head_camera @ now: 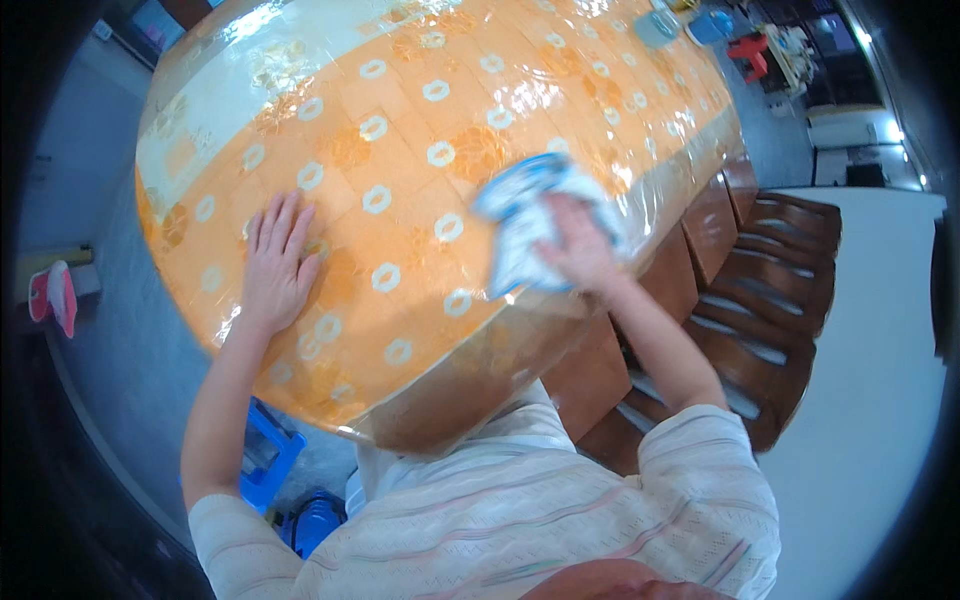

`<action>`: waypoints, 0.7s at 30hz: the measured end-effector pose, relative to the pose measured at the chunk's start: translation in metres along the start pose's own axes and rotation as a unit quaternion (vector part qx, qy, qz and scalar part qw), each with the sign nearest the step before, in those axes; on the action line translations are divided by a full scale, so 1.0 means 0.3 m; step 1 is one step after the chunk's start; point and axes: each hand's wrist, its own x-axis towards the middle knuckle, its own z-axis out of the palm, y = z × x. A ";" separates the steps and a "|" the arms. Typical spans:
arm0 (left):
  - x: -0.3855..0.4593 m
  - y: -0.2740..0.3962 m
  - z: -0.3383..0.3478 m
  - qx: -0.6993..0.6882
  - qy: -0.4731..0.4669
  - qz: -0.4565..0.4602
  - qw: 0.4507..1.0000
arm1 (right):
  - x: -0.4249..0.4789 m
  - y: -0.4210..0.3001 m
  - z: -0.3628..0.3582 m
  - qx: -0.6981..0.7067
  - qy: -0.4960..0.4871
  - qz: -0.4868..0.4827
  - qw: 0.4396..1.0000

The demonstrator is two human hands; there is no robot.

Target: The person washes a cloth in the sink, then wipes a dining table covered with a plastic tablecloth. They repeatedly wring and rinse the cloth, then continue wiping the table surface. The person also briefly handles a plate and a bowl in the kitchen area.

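My left hand [277,266] lies flat on a table with an orange patterned tablecloth [409,176], its fingers a little apart, holding nothing. The cloth has a glossy clear plastic cover. Farther right, near the table's side edge, my right hand [577,244] presses on a white and blue cloth [517,232] spread out beneath it. The right hand and the cloth are blurred, and the fingertips are hard to make out, so I cannot tell whether the fingers grip it.
Brown wooden chairs [780,300] line the table's right side. A blue plastic stool [274,457] stands below the near left edge. Bluish containers [709,28] sit at the far end. A red stool [748,56] stands beyond, and a pink and white item [54,296] is at far left.
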 end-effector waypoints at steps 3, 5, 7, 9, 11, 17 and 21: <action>0.010 0.011 0.018 0.012 0.031 -0.029 0.999 | 0.186 0.437 -0.111 -0.159 0.101 -0.019 0.982; 0.022 0.006 0.024 0.026 0.076 -0.057 0.995 | 0.389 0.537 -0.176 -0.171 0.155 -0.039 0.972; 0.034 0.019 0.017 0.047 0.052 -0.096 0.993 | 0.576 0.597 -0.206 -0.064 0.212 -0.025 0.975; 0.063 0.026 0.013 0.064 0.044 -0.111 0.991 | 0.739 0.722 -0.231 -0.030 0.315 -0.006 0.949; 0.034 0.026 0.015 0.093 0.039 -0.130 0.986 | 0.821 0.711 -0.280 0.138 0.321 0.104 0.931; 0.054 0.046 0.030 0.143 0.024 -0.187 0.972 | 1.126 0.780 -0.384 0.194 0.356 0.123 0.906; 0.102 0.057 0.055 0.142 0.030 -0.217 0.965 | 1.285 0.628 -0.352 0.182 0.213 -0.011 0.960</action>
